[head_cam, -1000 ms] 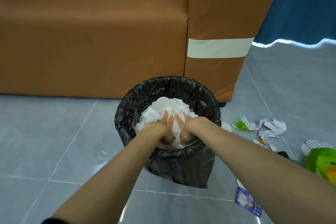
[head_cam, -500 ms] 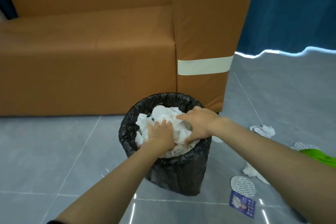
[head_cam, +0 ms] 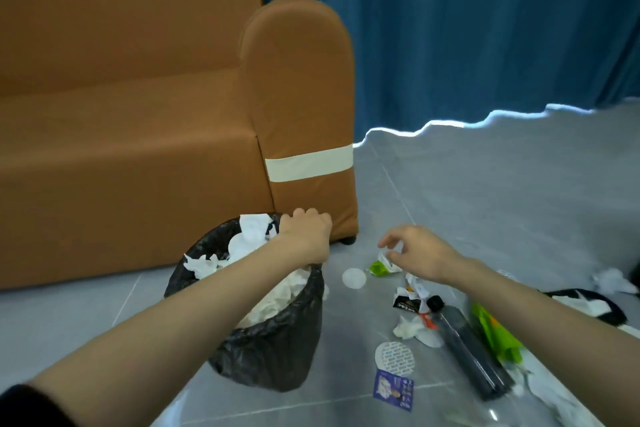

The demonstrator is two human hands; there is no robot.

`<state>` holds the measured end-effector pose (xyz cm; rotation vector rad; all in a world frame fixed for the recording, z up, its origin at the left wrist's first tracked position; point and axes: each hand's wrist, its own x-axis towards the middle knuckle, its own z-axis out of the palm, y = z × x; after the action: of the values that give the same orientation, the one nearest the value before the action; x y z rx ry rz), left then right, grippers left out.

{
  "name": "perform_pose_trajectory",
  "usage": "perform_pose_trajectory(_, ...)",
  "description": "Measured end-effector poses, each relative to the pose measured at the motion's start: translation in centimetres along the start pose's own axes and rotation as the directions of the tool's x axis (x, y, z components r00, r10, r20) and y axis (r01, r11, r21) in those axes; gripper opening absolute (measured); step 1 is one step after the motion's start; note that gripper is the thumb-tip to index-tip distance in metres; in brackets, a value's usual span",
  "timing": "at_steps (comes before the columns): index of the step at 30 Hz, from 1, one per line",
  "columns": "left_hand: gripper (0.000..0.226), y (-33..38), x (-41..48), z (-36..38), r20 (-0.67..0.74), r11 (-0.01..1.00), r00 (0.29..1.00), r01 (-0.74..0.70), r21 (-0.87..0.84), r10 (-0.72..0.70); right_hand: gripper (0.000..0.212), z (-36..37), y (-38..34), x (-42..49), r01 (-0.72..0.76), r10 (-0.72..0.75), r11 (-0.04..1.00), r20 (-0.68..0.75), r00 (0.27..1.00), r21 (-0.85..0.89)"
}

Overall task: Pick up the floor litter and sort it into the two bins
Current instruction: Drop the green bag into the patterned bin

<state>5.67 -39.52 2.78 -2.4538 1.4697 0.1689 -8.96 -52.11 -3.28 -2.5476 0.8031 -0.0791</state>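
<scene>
Two hands: left hand (head_cam: 304, 232) grips bin (head_cam: 277, 350), right hand (head_cam: 419, 258) above wrapper (head_cam: 378, 268) (green).

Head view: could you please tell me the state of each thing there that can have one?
bin, heaped full with white paper
left hand, fingers curled over the bin's far rim
right hand, loosely open above the green wrapper, holding nothing
green wrapper, crumpled, on the floor
dark bottle, lying on its side, cap on
</scene>
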Motion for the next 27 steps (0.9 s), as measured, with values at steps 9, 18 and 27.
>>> perform_pose_trajectory(9, 0.037, 13.4, 2.0, -0.7, -0.011, 0.916, 0.932, -0.354, 0.188, 0.362, 0.031, 0.7, 11.3, -5.4, -0.381, 0.379, 0.925, 0.077, 0.922, 0.005)
perform_pose_trajectory(18, 0.034, 19.4, 4.7, 5.2, 0.082, 0.865, 0.897, -0.441, 0.238, 0.435, 0.031, 5.8, 15.4, -9.0, -0.46, 0.461, 0.886, 0.226, 0.858, -0.061)
perform_pose_trajectory(27, 0.037, 17.2, 7.9, 11.9, 0.095, 0.932, 0.929, -0.347, -0.102, 0.357, 0.062, 10.2, 14.3, -8.0, -0.555, 0.54, 0.832, 0.254, 0.802, -0.017)
